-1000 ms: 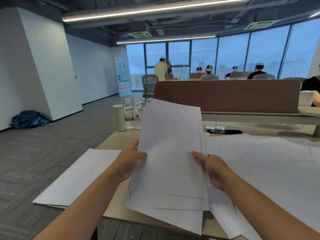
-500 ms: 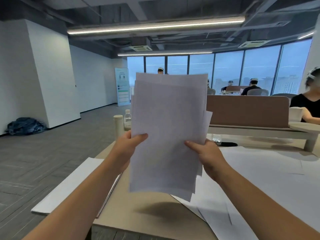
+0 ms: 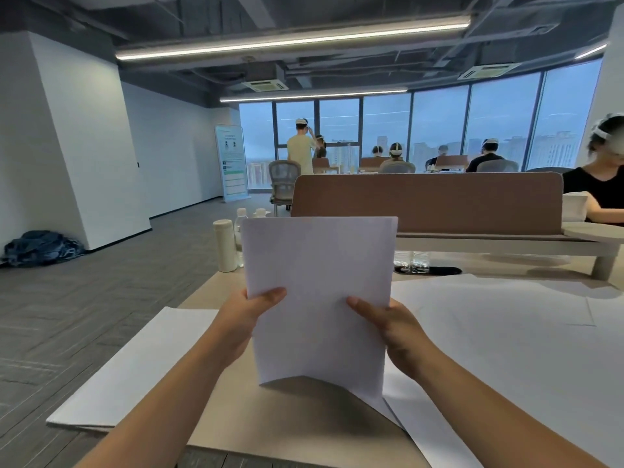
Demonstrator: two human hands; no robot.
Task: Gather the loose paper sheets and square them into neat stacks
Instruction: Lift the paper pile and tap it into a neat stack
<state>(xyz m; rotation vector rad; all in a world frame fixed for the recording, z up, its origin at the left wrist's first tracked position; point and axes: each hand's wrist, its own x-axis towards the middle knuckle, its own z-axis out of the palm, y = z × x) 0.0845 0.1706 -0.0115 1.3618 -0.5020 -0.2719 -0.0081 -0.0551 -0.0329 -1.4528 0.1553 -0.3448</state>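
Beige desk [image 3: 297, 417], loose sheets [image 3: 506, 332] right. Paper bundle [image 3: 320, 292] upright, pinched by left hand [image 3: 246, 319] and right hand [image 3: 395, 327]; bottom edge bowed. Advised: slacken grip, tap flat.

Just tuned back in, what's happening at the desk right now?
A person holds a bundle of paper upright over the desk, left hand on its left edge, right hand on its right. Its bowed lower edge is close to the desk; contact is unclear. A flat stack lies to the left, and loose sheets cover the right side.
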